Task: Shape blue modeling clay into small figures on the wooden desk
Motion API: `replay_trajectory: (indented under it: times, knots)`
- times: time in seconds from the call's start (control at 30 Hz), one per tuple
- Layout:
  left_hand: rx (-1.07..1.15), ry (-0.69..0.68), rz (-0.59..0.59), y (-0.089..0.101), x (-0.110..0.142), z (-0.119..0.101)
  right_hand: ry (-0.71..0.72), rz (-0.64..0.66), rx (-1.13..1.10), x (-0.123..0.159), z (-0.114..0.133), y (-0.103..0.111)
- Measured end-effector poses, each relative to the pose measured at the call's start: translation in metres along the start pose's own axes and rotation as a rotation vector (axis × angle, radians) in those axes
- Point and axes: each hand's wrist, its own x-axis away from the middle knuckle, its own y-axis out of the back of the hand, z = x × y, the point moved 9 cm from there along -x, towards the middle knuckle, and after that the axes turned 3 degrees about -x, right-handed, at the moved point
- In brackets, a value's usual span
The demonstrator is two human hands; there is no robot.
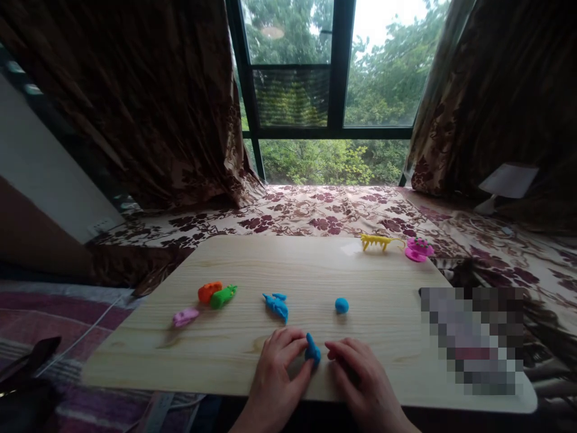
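Observation:
Both my hands rest at the near edge of a light wooden board (252, 264). My left hand (276, 367) pinches a small blue clay piece (312, 350) between thumb and fingertips. My right hand (356, 368) lies just right of that piece with its fingers curled down on the board, fingertips close to the clay. A blue clay figure (276, 305) lies a little beyond my left hand, and a blue clay ball (341, 305) sits beyond my right hand.
On the board's left lie an orange piece (208, 291), a green piece (222, 296) and a pale pink piece (185, 316). A yellow figure (377, 241) and a magenta mould (419, 249) sit at the far right corner. A blurred-out object (473, 337) covers the right end.

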Motion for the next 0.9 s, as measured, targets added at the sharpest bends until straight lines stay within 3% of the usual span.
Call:
replay_trajectory:
  times: [0.3, 0.43, 0.53, 0.67, 0.77, 0.9]
  knots:
    - [0.026, -0.169, 0.074, -0.001, -0.008, 0.008, -0.130, -0.033, -0.112, -0.022, 0.007, -0.023]
    - [0.019, -0.247, 0.054, 0.002, -0.013, 0.009, -0.156, -0.095, -0.088, -0.025, 0.004, -0.026]
    - [-0.004, -0.289, 0.037, 0.000, -0.013, 0.011, -0.156, -0.136, -0.088, -0.026, 0.002, -0.022]
    - [-0.028, -0.338, -0.025, -0.001, -0.009, 0.017, -0.095, -0.099, -0.113, -0.032, 0.005, -0.020]
    - [-0.070, -0.348, -0.059, -0.002, -0.005, 0.021, -0.017, -0.088, -0.107, -0.035, 0.009, -0.018]
    - [-0.111, -0.317, -0.053, -0.004, -0.004, 0.019, -0.032, -0.078, -0.094, -0.037, 0.001, -0.016]
